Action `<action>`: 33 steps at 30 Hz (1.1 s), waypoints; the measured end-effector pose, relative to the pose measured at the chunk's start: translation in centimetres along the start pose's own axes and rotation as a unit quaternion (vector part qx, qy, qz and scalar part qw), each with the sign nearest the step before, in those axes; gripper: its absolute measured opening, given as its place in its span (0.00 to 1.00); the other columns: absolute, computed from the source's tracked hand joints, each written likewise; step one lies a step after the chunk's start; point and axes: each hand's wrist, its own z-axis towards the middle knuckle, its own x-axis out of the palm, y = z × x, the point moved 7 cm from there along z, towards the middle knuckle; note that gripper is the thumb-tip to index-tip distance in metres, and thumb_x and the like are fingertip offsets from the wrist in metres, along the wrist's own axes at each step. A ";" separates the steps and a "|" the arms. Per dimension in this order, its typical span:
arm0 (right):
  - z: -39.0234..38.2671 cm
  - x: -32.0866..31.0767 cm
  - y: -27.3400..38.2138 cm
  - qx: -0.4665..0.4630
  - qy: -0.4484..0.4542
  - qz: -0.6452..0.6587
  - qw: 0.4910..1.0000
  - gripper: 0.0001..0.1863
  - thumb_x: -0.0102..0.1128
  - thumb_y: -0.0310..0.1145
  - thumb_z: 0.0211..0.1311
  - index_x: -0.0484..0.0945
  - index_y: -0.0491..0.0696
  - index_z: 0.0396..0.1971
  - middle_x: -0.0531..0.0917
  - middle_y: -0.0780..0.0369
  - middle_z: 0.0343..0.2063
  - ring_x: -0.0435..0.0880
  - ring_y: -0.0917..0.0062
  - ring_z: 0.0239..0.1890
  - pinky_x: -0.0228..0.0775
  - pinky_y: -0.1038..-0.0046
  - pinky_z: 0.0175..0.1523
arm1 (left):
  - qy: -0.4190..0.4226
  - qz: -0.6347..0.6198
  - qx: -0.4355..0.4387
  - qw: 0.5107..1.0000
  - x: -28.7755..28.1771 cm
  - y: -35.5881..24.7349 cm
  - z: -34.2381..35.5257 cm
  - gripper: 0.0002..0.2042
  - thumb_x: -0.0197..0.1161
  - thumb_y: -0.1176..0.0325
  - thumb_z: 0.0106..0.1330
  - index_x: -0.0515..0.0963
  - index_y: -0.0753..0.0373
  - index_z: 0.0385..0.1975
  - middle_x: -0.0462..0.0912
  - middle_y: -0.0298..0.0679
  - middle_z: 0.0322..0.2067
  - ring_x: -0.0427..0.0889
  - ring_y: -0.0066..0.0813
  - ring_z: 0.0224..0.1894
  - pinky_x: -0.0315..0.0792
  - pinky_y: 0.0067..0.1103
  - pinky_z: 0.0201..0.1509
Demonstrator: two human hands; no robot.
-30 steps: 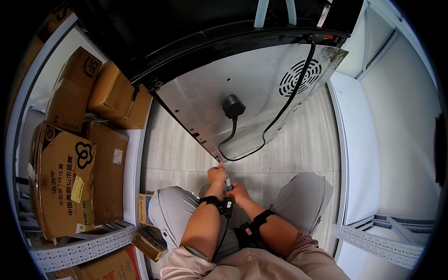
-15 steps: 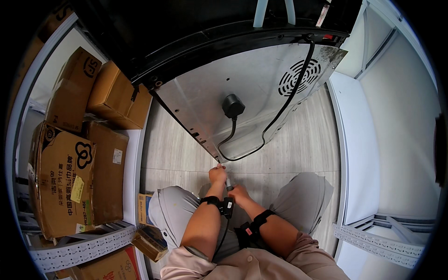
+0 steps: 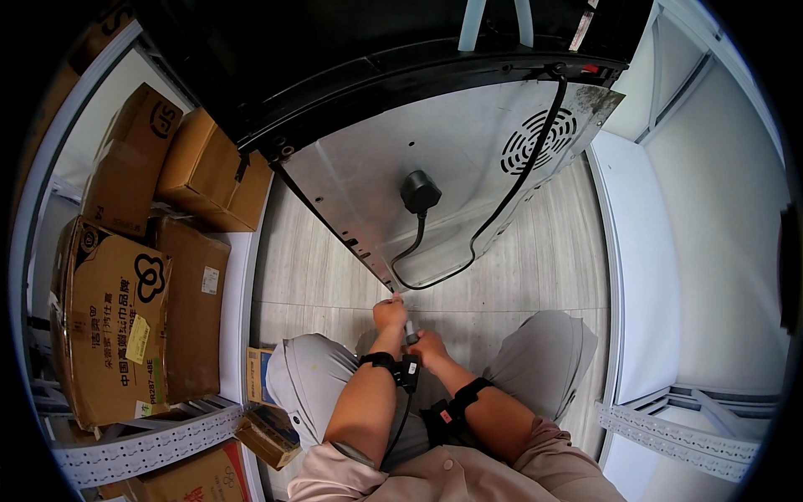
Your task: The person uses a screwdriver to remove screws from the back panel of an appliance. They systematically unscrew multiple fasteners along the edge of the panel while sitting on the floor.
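A metal back panel (image 3: 351, 167) of a large black appliance (image 3: 351, 50) stands before me, its lowest corner near my hands. At that corner my left hand (image 3: 390, 312) is closed, fingertips pinched by the panel's edge; what they grip is too small to tell. My right hand (image 3: 428, 348) is wrapped round a grey cylindrical tool (image 3: 411, 335), just below and right of the left hand. Its far end and kind are mostly hidden. On the panel sits a black plug (image 3: 420, 192), and its black power cord (image 3: 490, 240) loops along the lower edge up to the right.
Cardboard boxes (image 3: 117, 326) fill the shelf on my left, with smaller boxes (image 3: 268, 435) beside my left knee. A white shelf (image 3: 644, 268) runs along the right. Two pale tubes (image 3: 471, 25) hang at the appliance's top. Pale wood-look flooring (image 3: 552, 251) lies underneath.
The appliance and its panel have shifted very slightly rightward and down in view. Both hands stay in nearly the same place and hold the same grips.
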 end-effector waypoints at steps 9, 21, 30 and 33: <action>0.0 0.8 -0.7 0.025 -0.005 0.223 0.974 0.20 0.64 0.28 0.37 0.73 0.37 0.34 0.75 0.60 0.19 0.75 0.74 0.18 0.61 0.71 0.18 | 0.018 0.021 0.011 1.000 -0.3 -1.2 -0.9 0.18 0.58 0.54 0.64 0.84 0.63 0.24 0.84 0.51 0.28 0.83 0.46 0.36 0.73 0.36 0.41; -0.2 -0.3 0.0 -0.015 -0.052 0.078 0.995 0.26 0.69 0.26 0.33 0.71 0.39 0.38 0.77 0.59 0.24 0.78 0.72 0.24 0.68 0.70 0.25 | -0.006 0.042 -0.007 0.999 -0.9 -0.9 -0.8 0.20 0.63 0.53 0.60 0.83 0.69 0.29 0.83 0.55 0.34 0.82 0.52 0.41 0.73 0.38 0.47; -0.5 -0.7 -0.1 0.010 -0.051 0.131 0.990 0.21 0.66 0.34 0.33 0.77 0.40 0.33 0.81 0.54 0.25 0.81 0.65 0.27 0.71 0.67 0.31 | 0.016 0.028 0.001 0.999 0.2 -0.4 -0.5 0.19 0.55 0.56 0.66 0.83 0.66 0.27 0.83 0.54 0.31 0.82 0.52 0.39 0.73 0.38 0.44; -0.2 -0.1 -0.5 0.036 -0.013 0.135 0.990 0.22 0.64 0.37 0.33 0.79 0.40 0.33 0.83 0.52 0.28 0.83 0.61 0.32 0.73 0.65 0.37 | 0.024 -0.001 -0.021 1.000 0.4 -0.1 -0.4 0.18 0.55 0.56 0.66 0.84 0.65 0.27 0.84 0.53 0.31 0.82 0.50 0.39 0.73 0.38 0.44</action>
